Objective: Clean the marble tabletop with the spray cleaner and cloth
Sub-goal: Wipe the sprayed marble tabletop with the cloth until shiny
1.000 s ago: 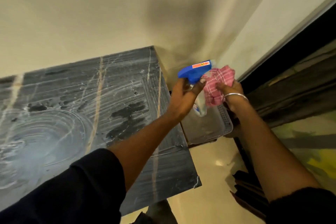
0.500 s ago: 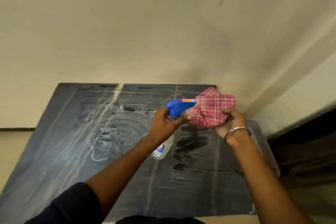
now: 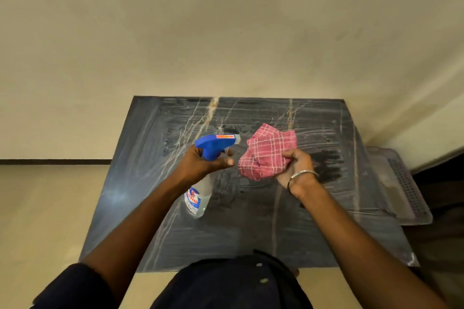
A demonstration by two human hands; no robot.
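A dark marble tabletop (image 3: 251, 238) with pale veins and streaky wipe marks lies in front of me. Over its middle my left hand (image 3: 200, 165) grips the neck of a clear spray bottle (image 3: 198, 198) with a blue trigger head, its nozzle aimed right at the cloth. My right hand (image 3: 296, 168), with a metal bangle on the wrist, holds a bunched red checked cloth (image 3: 266, 155) just right of the nozzle. Both hands hover above the surface, a short gap between them.
A clear plastic tray (image 3: 406, 190) with a perforated side sits off the table's right edge, lower down. A cream wall (image 3: 226, 32) rises behind the table. Pale floor (image 3: 45, 208) lies to the left, and a dark opening shows at the far right.
My view has swung from the right side of the table to face it squarely. Both hands moved from over the tray to above the middle of the tabletop, still holding bottle and cloth.
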